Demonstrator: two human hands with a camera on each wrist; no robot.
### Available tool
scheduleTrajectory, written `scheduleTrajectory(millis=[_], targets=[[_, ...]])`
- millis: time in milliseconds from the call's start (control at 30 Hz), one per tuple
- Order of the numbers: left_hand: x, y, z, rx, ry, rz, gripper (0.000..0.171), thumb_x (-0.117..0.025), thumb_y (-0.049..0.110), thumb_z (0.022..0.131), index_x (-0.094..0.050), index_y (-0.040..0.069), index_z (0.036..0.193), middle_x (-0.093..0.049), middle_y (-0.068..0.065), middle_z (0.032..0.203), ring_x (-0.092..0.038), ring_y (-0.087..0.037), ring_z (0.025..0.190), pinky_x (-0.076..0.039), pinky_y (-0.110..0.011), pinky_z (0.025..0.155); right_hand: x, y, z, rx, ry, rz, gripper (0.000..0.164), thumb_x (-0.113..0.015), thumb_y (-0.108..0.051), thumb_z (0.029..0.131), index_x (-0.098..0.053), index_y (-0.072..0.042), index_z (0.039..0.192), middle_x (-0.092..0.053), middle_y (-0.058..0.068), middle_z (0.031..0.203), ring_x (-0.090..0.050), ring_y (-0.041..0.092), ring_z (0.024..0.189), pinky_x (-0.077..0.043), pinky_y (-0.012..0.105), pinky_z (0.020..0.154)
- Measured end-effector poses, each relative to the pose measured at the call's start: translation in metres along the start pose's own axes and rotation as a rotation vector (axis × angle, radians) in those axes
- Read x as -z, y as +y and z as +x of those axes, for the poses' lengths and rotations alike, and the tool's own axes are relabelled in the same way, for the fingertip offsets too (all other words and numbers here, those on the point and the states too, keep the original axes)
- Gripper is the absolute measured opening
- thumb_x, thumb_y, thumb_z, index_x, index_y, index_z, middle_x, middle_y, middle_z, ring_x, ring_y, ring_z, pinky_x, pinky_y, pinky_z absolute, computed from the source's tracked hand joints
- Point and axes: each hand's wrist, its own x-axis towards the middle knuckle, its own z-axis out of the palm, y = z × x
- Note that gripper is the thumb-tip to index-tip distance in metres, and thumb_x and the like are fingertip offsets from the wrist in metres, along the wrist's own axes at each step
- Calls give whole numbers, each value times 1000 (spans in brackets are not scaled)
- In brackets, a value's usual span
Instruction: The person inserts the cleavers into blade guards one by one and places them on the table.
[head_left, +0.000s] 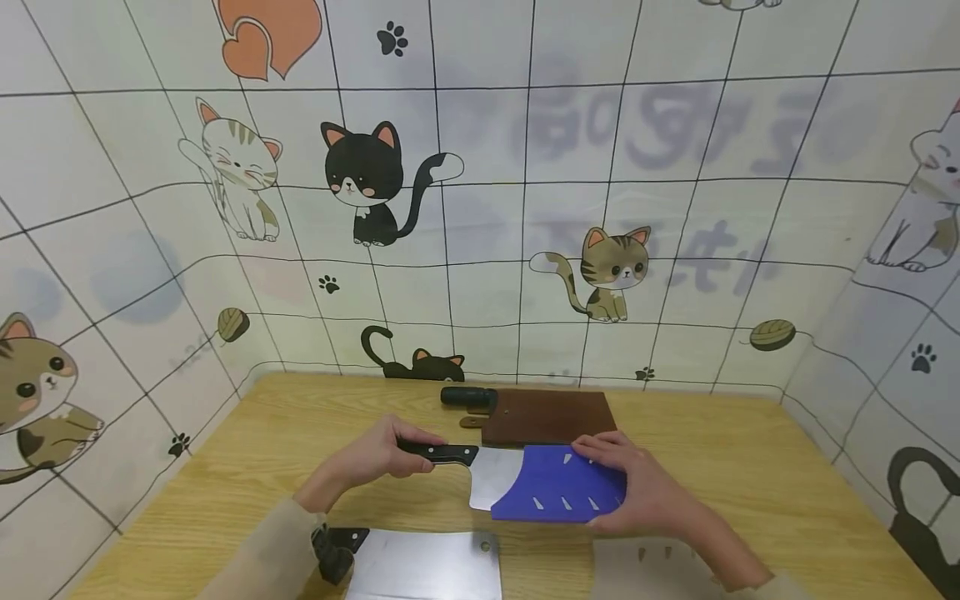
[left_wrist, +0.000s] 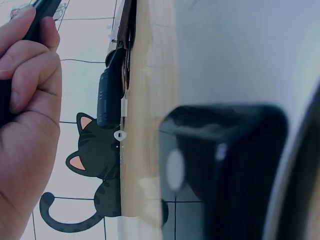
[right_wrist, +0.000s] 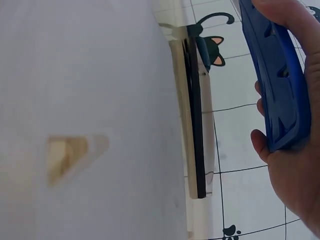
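Head view: blue sheath (head_left: 558, 484) hides most of cleaver (head_left: 491, 475) blade.

Left grip (head_left: 382, 458) has fingers curled tight, while right grip (head_left: 637, 487) lies seemingly flatter, thumb pinching underneath.

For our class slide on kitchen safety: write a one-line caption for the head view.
Left hand holds a cleaver by its handle; right hand holds its blue sheath.

We see a wooden table (head_left: 750, 492). On it lie a brown sheathed knife (head_left: 540, 414) at the far edge, a bare cleaver (head_left: 420, 567) near left, and a white sheath (head_left: 648, 571) near right.
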Motion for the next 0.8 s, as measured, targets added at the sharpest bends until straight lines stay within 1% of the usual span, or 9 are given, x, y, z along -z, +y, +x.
scheduleTrajectory(millis=[67,133,233,367,433,533,700,800], targets=[[0,0,0,5,-18,-13,35,-78,6,87,-76,5,122,-69,-8,101,-37,-8,57,-36,-22,52,-2,1,-1,10,-12,25,94,-97,-46,58,-64,-14,141,-58,-1,140,-48,28,127,-41,61,96],[0,0,1,-1,-31,-25,35,-78,6,88,-75,4,122,-69,-9,98,-36,-9,57,-35,-22,52,-2,1,-2,22,-3,36,94,-98,-44,57,-65,-14,140,-58,-2,139,-48,26,126,-42,60,96],[-2,1,2,-2,-36,-44,35,-77,6,88,-75,2,123,-69,-9,98,-35,-9,57,-34,-22,52,-3,2,-2,10,4,36,95,-98,-44,56,-65,-15,140,-58,-4,140,-48,24,127,-42,59,96],[-5,5,0,5,-1,-49,36,-78,8,89,-74,3,125,-72,-8,101,-35,-10,58,-35,-22,54,-1,-2,-3,-31,0,27,96,-97,-45,55,-64,-18,142,-57,-3,142,-48,29,131,-39,64,99],[-8,8,-2,1,25,-46,36,-78,9,90,-73,2,125,-73,-8,99,-36,-10,58,-35,-21,54,0,-4,-3,-50,4,23,97,-97,-44,54,-64,-18,142,-57,-1,143,-48,34,132,-37,67,100],[-12,12,-3,-5,62,-35,36,-77,10,90,-73,2,125,-72,-8,95,-37,-11,58,-34,-21,53,2,-8,-3,-77,27,17,97,-98,-41,53,-65,-17,141,-57,1,143,-48,36,132,-38,67,99],[-24,13,2,-10,74,-26,37,-78,13,90,-74,4,125,-70,-5,90,-38,-9,58,-33,-21,52,0,-11,1,-57,62,-5,95,-97,-39,54,-65,-11,139,-60,5,141,-51,35,128,-42,63,97],[-29,12,4,-20,75,-44,37,-78,11,90,-73,2,126,-69,-5,89,-38,-8,57,-33,-21,52,-2,-12,1,-39,68,-11,96,-98,-40,53,-66,-10,139,-60,6,140,-51,35,127,-43,62,96]])
